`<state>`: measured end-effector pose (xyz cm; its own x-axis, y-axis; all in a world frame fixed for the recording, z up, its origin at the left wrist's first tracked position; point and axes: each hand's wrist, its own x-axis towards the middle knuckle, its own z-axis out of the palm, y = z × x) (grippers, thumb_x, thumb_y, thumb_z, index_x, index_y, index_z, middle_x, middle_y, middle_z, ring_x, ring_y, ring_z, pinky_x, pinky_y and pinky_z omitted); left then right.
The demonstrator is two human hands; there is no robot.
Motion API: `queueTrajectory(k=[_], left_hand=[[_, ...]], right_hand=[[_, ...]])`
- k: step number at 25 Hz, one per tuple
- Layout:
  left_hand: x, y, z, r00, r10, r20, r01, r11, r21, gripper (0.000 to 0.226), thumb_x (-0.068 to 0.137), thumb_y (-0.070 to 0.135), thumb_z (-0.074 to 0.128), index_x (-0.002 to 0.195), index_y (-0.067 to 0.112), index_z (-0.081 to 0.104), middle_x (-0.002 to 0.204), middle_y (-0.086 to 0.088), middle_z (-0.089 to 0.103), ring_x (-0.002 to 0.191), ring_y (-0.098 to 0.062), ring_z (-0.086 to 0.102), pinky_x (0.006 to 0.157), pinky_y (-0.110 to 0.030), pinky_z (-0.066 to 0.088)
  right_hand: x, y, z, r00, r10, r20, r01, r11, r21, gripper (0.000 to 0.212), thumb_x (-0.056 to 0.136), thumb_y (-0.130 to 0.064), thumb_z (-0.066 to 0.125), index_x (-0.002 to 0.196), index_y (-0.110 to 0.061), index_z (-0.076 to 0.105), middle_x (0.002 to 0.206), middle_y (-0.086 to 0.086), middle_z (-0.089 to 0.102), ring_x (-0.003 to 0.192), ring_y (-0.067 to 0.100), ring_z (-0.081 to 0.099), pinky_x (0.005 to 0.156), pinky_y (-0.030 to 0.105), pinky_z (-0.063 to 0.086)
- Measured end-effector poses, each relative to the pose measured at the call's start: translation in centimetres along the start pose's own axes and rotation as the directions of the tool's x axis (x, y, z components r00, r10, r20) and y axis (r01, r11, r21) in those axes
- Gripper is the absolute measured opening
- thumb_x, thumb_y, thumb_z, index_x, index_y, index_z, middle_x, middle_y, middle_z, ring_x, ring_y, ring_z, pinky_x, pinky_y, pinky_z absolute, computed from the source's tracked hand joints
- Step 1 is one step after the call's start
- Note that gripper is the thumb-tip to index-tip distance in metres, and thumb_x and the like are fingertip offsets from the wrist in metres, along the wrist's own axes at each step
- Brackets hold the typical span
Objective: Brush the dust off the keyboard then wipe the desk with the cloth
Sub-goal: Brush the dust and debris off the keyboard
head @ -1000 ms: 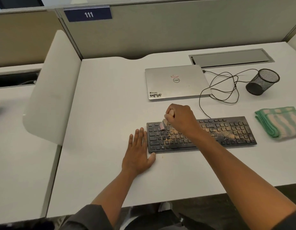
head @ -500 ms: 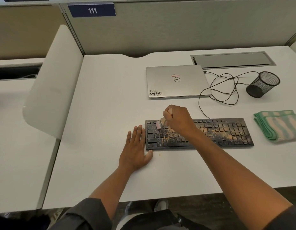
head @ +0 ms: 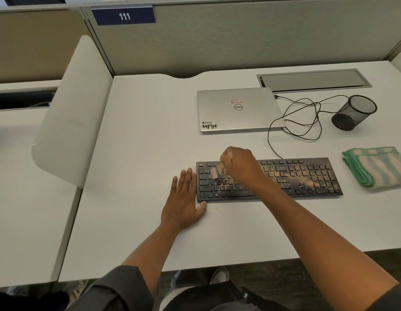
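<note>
A black keyboard lies on the white desk, with tan dust thick over its right half. My right hand is closed around a small brush whose pinkish bristles touch the keys on the left half. My left hand rests flat on the desk, fingers spread, against the keyboard's left end. A folded green and white striped cloth sits on the desk to the right of the keyboard.
A closed silver laptop lies behind the keyboard, with a tangled black cable beside it. A black mesh pen cup lies on its side at the right. A white divider panel stands at the left.
The brush has moved a little over the left keys while my right hand stays over them. My left hand remains flat beside the keyboard. The camera view shifted slightly.
</note>
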<state>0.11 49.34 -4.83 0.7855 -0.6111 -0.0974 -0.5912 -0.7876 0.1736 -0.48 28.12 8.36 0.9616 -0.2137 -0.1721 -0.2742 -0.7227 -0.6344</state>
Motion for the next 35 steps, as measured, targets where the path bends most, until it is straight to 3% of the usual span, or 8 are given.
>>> queueTrajectory(k=[2,4,7,12,17,23,28,35], left_hand=[[0.1,0.0,-0.1,1.0,-0.002,0.002,0.002,1.0,0.003,0.09,0.093,0.06,0.023,0.161,0.006,-0.001,0.168,-0.013,-0.012,0.155,-0.025,-0.017,0.125,-0.045,-0.007],[0.1,0.1,-0.3,1.0,-0.003,0.015,0.003,1.0,0.01,0.09,0.093,0.061,0.02,0.161,0.006,-0.003,0.168,-0.012,-0.014,0.154,-0.025,-0.019,0.125,-0.045,-0.008],[0.0,0.1,-0.3,1.0,-0.002,0.0,0.002,1.0,0.004,0.09,0.093,0.06,0.022,0.161,0.006,-0.001,0.168,-0.013,-0.012,0.155,-0.025,-0.017,0.125,-0.046,-0.006],[0.0,0.1,-0.2,1.0,-0.004,0.011,0.004,1.0,0.008,0.09,0.093,0.061,0.021,0.161,0.006,-0.003,0.168,-0.012,-0.015,0.154,-0.024,-0.019,0.126,-0.046,-0.006],[-0.1,0.0,-0.2,1.0,-0.003,0.013,0.003,1.0,0.011,0.09,0.093,0.061,0.02,0.16,0.007,-0.006,0.167,-0.011,-0.017,0.154,-0.023,-0.021,0.126,-0.046,-0.006],[0.0,0.0,-0.1,1.0,-0.003,0.013,0.003,1.0,0.001,0.09,0.093,0.06,0.023,0.161,0.007,-0.005,0.168,-0.012,-0.015,0.154,-0.024,-0.02,0.126,-0.046,-0.007],[0.0,0.1,-0.2,1.0,-0.002,0.015,0.002,1.0,0.006,0.09,0.093,0.061,0.02,0.16,0.008,-0.007,0.167,-0.011,-0.017,0.154,-0.024,-0.022,0.126,-0.046,-0.006],[0.0,0.0,-0.1,1.0,0.007,-0.001,-0.007,1.0,0.0,0.091,0.093,0.061,0.022,0.161,0.005,0.0,0.168,-0.013,-0.011,0.155,-0.026,-0.016,0.126,-0.047,-0.006]], right_hand=[[-0.1,0.2,-0.1,0.999,0.022,0.048,-0.019,0.998,-0.068,0.03,0.098,-0.022,0.045,0.09,-0.004,0.068,0.071,0.009,0.072,0.071,0.025,0.07,0.07,0.042,0.057],[-0.1,0.2,-0.3,1.0,0.02,0.019,-0.02,1.0,-0.007,0.029,0.099,-0.023,0.046,0.091,-0.006,0.068,0.072,0.007,0.072,0.068,0.02,0.07,0.07,0.041,0.057],[-0.3,0.0,-0.2,0.998,0.014,-0.056,-0.007,0.993,0.115,0.019,0.1,-0.027,0.048,0.098,-0.016,0.064,0.081,0.004,0.071,0.077,0.02,0.069,0.071,0.038,0.057],[-0.6,-0.1,0.1,0.999,-0.009,0.036,0.01,1.0,-0.028,0.024,0.1,-0.025,0.041,0.1,-0.012,0.061,0.082,0.003,0.068,0.081,0.024,0.068,0.078,0.041,0.055],[-0.6,-0.9,0.2,0.997,-0.052,0.061,0.046,0.995,0.085,0.02,0.102,-0.028,0.042,0.1,-0.016,0.058,0.077,-0.003,0.065,0.076,0.018,0.065,0.075,0.039,0.053],[-0.8,-0.9,0.0,0.999,0.0,-0.048,-0.01,0.978,-0.207,0.02,0.101,-0.024,0.035,0.098,-0.017,0.054,0.084,0.0,0.062,0.078,0.025,0.059,0.067,0.036,0.04],[-0.4,-1.4,0.9,1.0,-0.026,-0.002,0.026,0.997,0.07,0.019,0.101,-0.028,0.04,0.1,-0.02,0.057,0.08,0.0,0.068,0.079,0.023,0.067,0.075,0.042,0.055],[0.0,-1.5,0.7,0.998,0.002,0.058,0.002,0.997,-0.078,0.029,0.1,-0.022,0.038,0.098,-0.007,0.063,0.082,0.008,0.07,0.077,0.026,0.067,0.077,0.041,0.056]])
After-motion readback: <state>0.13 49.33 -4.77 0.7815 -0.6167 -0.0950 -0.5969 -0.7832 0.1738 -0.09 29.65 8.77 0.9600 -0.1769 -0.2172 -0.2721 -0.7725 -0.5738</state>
